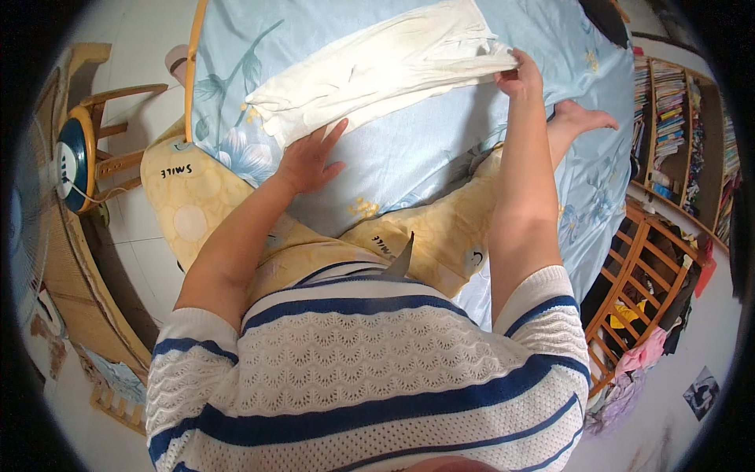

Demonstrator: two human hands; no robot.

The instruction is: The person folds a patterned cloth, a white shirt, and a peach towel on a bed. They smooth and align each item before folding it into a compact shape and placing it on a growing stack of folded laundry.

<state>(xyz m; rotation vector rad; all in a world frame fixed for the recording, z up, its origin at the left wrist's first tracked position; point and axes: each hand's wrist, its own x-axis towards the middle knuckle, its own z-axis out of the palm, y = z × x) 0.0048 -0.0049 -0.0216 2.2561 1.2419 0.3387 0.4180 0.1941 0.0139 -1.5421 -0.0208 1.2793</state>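
While the white cloth (385,63) lay lengthwise across the light-blue bed sheet (417,149), on a slant beyond the knees of the yellow trousers (197,200), I noted both hands at its near side.

Right hand (519,75): fingers curled in, apparently pinching the cloth's right end, which was gathered to a narrow bunch there. Left hand (311,161): empty, fingers spread wide, at the near edge towards the left end. Whether it pressed on the fabric or hovered just over it, I could not tell.

Condition of cloth: long strip, small creases about the middle, near edge uneven, with more than one layer showing at the left end.

Judgement on handling: the right grip was best kept light and close to the edge, since a deep pinch would likely have bunched that end further. A flat left palm would have anchored the cloth well against a pull along its length. The sheet looked smooth and apt to slip, so short, gentle strokes outward from the creases seemed safer than one hard tug.
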